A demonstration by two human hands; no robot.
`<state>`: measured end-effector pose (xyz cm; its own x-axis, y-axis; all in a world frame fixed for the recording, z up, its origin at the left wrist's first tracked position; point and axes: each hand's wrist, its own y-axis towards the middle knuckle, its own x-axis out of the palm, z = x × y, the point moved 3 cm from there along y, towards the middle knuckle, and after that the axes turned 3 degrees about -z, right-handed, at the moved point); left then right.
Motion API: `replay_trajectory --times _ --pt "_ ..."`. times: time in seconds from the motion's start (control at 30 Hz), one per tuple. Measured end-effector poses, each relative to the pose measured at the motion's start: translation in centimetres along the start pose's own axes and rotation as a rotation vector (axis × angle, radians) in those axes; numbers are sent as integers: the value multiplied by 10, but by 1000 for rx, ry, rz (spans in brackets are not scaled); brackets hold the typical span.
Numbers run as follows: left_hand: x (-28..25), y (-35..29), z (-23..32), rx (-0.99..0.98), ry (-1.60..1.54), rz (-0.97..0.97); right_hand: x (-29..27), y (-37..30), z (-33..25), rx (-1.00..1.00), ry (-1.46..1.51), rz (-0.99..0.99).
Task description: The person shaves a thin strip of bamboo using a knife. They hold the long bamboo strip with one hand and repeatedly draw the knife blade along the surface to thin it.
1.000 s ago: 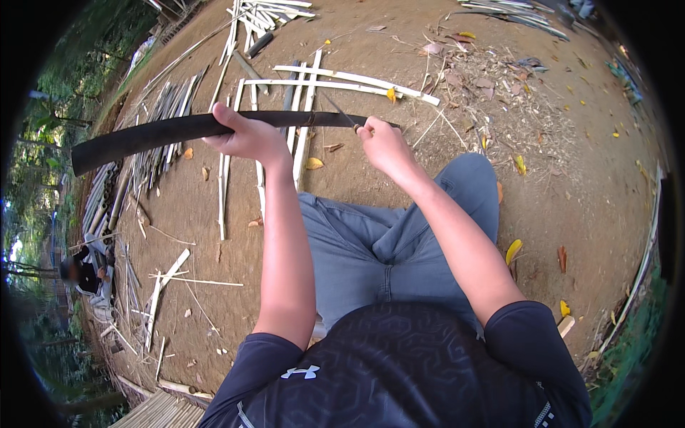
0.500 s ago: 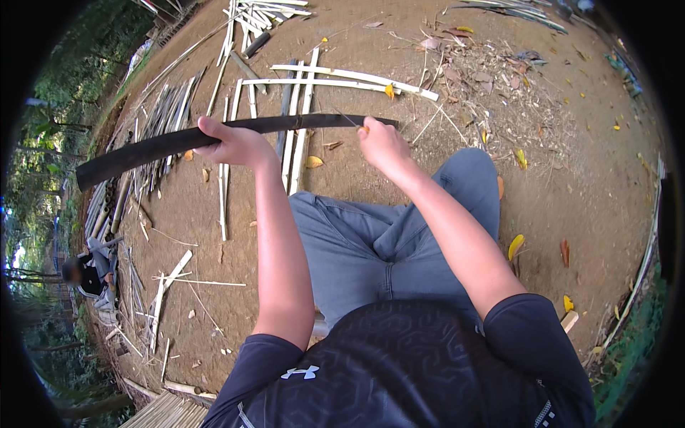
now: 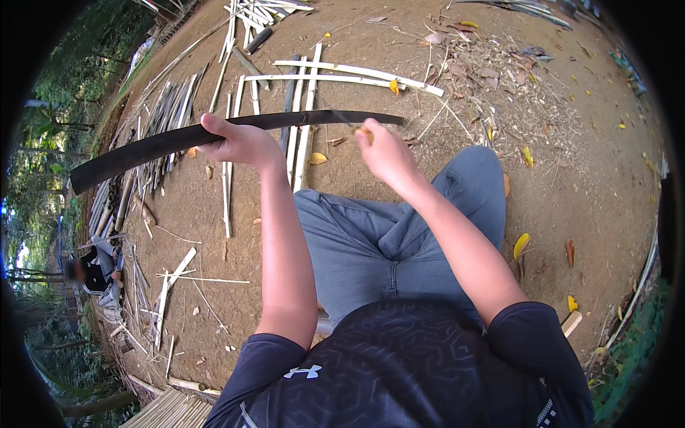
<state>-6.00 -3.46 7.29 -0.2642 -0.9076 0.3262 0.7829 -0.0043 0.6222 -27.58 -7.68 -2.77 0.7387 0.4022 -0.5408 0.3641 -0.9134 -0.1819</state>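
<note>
The grip of the left hand (image 3: 246,146) is closed around a long dark strip (image 3: 150,146) above the ground (image 3: 571,185); the right hand (image 3: 385,153) holds a thin knife (image 3: 345,120) near the strip's narrower end. No pale cut shows, so work seems barely begun; pale strips (image 3: 311,89) lie beyond.

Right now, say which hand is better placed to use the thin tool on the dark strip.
Likely the right hand: it grips the thin tool near the right end of the dark strip. The left hand holds that strip.
</note>
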Motion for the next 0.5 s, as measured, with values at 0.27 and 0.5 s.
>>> replay_trajectory --times 0.27,0.5 --pt "-6 3 -11 -53 11 -3 6 6 14 -102 -117 91" --pt "-10 6 -13 -8 -6 31 9 17 31 -127 -133 26"
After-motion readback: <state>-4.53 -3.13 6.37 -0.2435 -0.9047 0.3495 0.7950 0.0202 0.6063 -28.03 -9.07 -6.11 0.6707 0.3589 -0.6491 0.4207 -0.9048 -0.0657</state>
